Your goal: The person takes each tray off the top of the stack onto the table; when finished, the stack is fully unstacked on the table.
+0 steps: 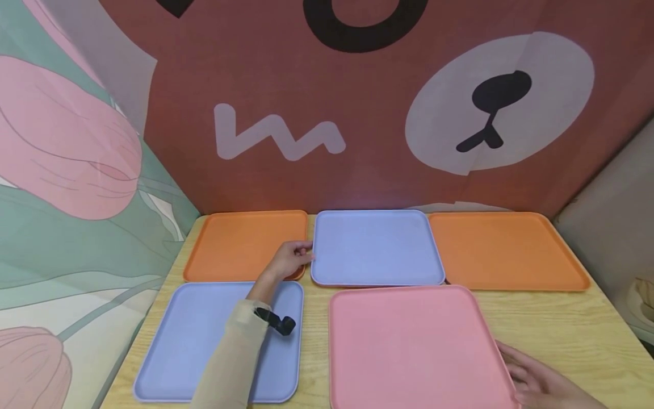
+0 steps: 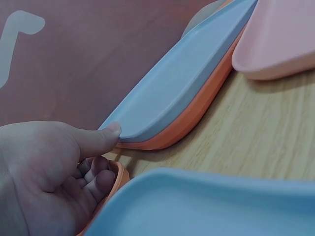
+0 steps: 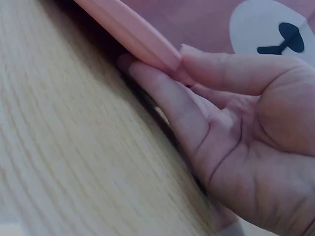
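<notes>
My left hand (image 1: 288, 258) is at the left edge of a blue tray (image 1: 378, 247), which lies on an orange tray (image 2: 170, 137). In the left wrist view the thumb (image 2: 106, 137) touches the blue tray's near corner; other fingers curl below it, and the index finger is mostly hidden. On the right, my right hand (image 1: 541, 378) grips the right edge of a pink tray (image 1: 414, 346). Its thumb (image 3: 216, 69) lies against the rim, with fingers underneath. That edge is off the wooden table (image 3: 59, 128).
Another blue tray (image 1: 194, 335) lies front left, under my left forearm. Behind it is an orange tray (image 1: 230, 244); a further orange tray (image 1: 511, 250) lies at the back right. A brown bear-print cloth (image 1: 286, 74) hangs along the table's back edge.
</notes>
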Action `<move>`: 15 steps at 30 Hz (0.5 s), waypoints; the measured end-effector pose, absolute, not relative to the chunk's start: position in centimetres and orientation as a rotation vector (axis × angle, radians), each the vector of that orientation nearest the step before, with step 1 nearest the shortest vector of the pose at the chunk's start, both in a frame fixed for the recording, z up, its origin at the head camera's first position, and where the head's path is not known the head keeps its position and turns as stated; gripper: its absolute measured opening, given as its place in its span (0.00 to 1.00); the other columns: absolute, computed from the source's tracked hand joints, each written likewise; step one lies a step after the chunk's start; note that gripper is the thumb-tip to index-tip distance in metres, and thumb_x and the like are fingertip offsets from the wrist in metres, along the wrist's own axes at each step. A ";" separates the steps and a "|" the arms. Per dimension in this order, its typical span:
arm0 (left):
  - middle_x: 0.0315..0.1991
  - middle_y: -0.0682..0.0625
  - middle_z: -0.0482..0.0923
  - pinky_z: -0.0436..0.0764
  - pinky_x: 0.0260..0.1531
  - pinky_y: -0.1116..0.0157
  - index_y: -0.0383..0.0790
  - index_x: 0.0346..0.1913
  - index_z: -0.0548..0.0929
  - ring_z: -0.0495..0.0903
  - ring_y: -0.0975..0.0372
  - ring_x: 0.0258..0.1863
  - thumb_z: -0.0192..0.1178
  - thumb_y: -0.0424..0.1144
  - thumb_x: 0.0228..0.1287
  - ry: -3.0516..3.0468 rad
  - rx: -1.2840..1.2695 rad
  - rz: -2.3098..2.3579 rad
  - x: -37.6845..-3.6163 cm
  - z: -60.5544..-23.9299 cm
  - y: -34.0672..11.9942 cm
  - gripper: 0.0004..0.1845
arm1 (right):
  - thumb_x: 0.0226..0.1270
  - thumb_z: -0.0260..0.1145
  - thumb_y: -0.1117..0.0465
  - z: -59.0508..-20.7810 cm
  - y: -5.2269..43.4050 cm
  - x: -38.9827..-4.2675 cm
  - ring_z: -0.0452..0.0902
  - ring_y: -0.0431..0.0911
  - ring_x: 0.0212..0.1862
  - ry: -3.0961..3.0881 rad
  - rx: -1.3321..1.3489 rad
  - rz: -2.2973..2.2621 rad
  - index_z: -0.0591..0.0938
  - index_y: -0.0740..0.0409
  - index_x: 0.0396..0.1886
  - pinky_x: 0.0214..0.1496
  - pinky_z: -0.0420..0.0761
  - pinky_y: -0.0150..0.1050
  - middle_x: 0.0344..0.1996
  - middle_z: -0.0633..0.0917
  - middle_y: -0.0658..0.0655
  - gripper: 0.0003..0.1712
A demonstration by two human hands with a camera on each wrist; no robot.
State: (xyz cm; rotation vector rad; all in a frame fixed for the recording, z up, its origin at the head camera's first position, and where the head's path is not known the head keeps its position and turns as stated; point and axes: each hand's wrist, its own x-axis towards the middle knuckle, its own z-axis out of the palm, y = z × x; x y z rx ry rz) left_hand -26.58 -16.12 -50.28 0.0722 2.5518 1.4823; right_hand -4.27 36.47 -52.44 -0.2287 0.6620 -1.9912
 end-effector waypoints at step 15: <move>0.34 0.49 0.73 0.72 0.39 0.67 0.34 0.64 0.81 0.72 0.58 0.39 0.67 0.33 0.68 2.542 0.066 1.476 -26.5 -50.2 -16.3 0.22 | 0.86 0.43 0.66 -50.3 35.4 -5.7 0.71 0.47 0.68 1.256 -0.173 -1.736 0.52 0.42 0.83 0.68 0.75 0.50 0.70 0.72 0.47 0.32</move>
